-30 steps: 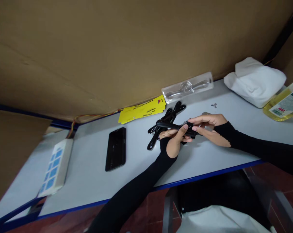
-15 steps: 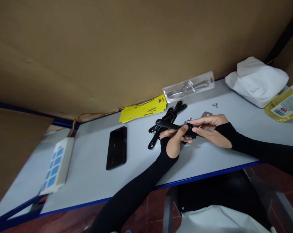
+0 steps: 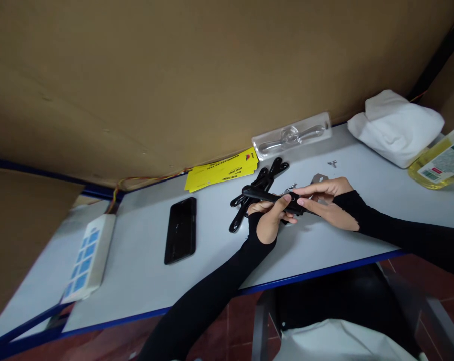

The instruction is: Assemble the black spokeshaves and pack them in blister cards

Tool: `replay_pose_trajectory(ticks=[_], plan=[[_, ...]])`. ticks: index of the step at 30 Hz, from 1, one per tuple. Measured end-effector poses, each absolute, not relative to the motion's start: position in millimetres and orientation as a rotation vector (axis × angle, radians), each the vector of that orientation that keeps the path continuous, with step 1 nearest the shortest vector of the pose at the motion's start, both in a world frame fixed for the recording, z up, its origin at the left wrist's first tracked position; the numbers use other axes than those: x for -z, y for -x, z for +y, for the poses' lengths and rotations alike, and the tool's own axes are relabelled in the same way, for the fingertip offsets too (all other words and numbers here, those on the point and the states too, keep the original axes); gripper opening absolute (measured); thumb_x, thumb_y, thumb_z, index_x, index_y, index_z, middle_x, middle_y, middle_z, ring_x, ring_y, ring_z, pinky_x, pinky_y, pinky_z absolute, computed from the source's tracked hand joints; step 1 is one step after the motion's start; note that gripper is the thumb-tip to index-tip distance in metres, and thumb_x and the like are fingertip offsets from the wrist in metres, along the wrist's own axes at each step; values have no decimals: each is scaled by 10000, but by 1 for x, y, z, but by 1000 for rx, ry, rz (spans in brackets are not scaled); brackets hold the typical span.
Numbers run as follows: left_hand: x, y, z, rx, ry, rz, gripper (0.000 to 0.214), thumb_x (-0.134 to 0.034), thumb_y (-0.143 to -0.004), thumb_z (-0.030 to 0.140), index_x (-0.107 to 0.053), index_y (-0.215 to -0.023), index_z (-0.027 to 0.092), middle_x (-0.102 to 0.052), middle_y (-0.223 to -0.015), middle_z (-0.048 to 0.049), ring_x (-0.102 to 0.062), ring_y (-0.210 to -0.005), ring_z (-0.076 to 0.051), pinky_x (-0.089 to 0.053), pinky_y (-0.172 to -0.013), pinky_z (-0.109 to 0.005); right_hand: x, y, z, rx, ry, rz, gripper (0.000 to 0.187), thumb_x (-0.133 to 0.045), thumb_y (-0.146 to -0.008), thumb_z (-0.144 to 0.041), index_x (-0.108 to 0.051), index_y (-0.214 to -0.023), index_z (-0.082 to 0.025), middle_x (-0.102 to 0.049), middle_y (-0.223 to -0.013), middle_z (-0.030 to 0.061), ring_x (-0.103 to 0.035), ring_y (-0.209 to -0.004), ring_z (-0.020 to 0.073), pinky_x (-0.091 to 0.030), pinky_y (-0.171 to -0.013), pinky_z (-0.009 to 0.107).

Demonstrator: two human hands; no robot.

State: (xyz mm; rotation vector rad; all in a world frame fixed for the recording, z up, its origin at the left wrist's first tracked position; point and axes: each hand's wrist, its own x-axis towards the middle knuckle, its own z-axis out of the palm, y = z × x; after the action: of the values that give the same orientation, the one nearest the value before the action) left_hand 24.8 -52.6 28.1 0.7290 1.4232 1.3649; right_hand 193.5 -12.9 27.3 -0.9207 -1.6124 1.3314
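Observation:
A black spokeshave (image 3: 259, 192) is tilted in front of me, held above the table. My left hand (image 3: 269, 220) is closed around its middle, with the thumb on top. With thumb and fingertips, my right hand (image 3: 326, 200) pinches the middle of the same tool, near a small round fitting; any small part between those fingers is too small to make out. Behind the hands lie more black spokeshaves (image 3: 237, 216), crossed in a pile. Small metal screws (image 3: 290, 187) and grey metal plates (image 3: 319, 178) lie just beyond my fingers, partly hidden.
Yellow printed cards (image 3: 223, 171) and a clear plastic blister pack (image 3: 292, 134) lie along the back wall. A black phone (image 3: 181, 230) and a white power strip (image 3: 89, 255) are to the left. Rightward are small wing-shaped screws (image 3: 332, 164), a white cloth bundle (image 3: 396, 128) and a bottle of yellow liquid (image 3: 437, 160).
Both hands keep the same hold on the spokeshave, with hardly any finger movement. The whole view has shifted very slightly.

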Motion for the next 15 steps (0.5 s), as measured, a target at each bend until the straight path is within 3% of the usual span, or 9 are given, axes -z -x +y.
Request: replay_pose_trajectory(ticks=[4,8,10,13,15], plan=[[-29,-25,-54,-1355,-765,1419,303,-882,-661,404,-745,-638,134,-675,-525,-28,-631,-414,-151,-576,-423,-258,-33,-200,-8,-1240,909,-1776,284,-764,-881,-354,-860,-1096,-195,-838,-962,72,-760,-751,165,-628,-720,283],[-30,-24,-53,-1382,-768,1453,276,-884,-664,380,-757,-658,135,-670,-523,-17,-630,-417,-150,-583,-422,-257,-38,-230,34,-809,1019,-2070,239,-703,-943,-394,-865,-972,-221,-826,-895,53,-691,-691,148,-571,-706,286],[-31,-24,-54,-1399,-768,1465,268,-884,-668,373,-759,-666,136,-670,-521,-15,-633,-418,-152,-586,-422,-257,-33,-253,64,-553,1115,-2160,287,-712,-919,-339,-830,-1154,-224,-818,-1003,72,-679,-752,168,-553,-724,302],[-32,-24,-54,-1403,-779,1482,281,-890,-663,382,-776,-707,129,-677,-524,-22,-628,-409,-158,-578,-411,-262,-15,-279,101,-401,1206,-2344,379,-738,-896,-371,-806,-1243,-236,-784,-1101,100,-670,-835,204,-538,-795,341],[-31,-24,-54,-1397,-778,1496,285,-891,-660,382,-782,-714,124,-674,-516,-24,-626,-406,-157,-569,-405,-257,-3,-286,115,-376,1176,-2416,322,-725,-894,-336,-830,-1183,-241,-775,-1092,98,-675,-885,220,-519,-848,357]])
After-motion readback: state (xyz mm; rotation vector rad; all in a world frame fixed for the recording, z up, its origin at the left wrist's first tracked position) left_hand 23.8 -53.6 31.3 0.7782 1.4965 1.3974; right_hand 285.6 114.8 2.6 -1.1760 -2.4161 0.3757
